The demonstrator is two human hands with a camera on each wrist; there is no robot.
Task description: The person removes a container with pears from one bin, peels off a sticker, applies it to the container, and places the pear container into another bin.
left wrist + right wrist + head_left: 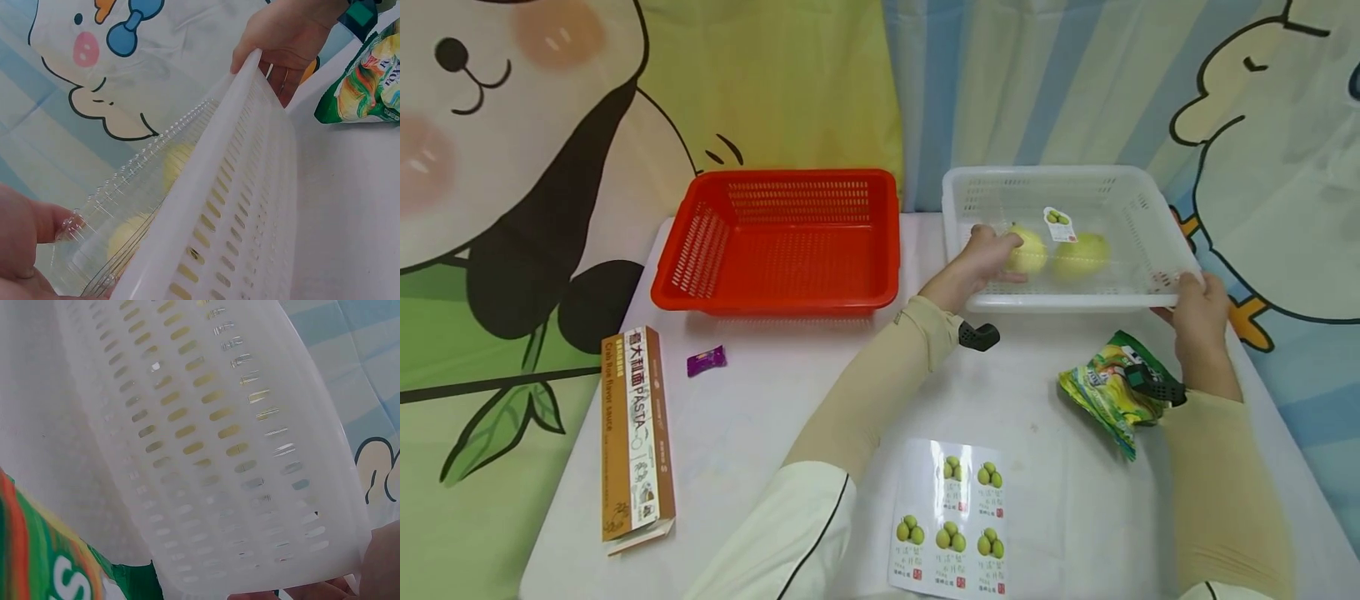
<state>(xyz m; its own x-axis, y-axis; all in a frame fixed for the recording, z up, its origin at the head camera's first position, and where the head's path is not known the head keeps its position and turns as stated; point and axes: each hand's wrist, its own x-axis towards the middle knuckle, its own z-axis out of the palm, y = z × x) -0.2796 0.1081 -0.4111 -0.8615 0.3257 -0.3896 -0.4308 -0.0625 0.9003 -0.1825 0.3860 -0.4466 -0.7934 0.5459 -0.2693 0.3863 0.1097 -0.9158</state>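
Note:
Inside the white plastic basket (1075,302) at the back right lies a clear plastic box (134,184) with two yellow-green fruits (1081,256) in it. A small label (1061,225) with a fruit picture is on the box. My left hand (988,257) reaches over the basket's left front part and grips the box's end, thumb on top. At the basket's right front corner, my right hand (1202,317) holds the rim, its fingertips showing under the rim in the right wrist view. A green and yellow snack bag (1112,383) lies just below my right hand.
An orange-red basket (790,304) stands at the back left. On the table's left side are a pasta box (638,433) and a small purple wrapped sweet (707,361). A sheet of fruit stickers (951,517) lies at the front. A printed cloth (775,83) hangs behind the table.

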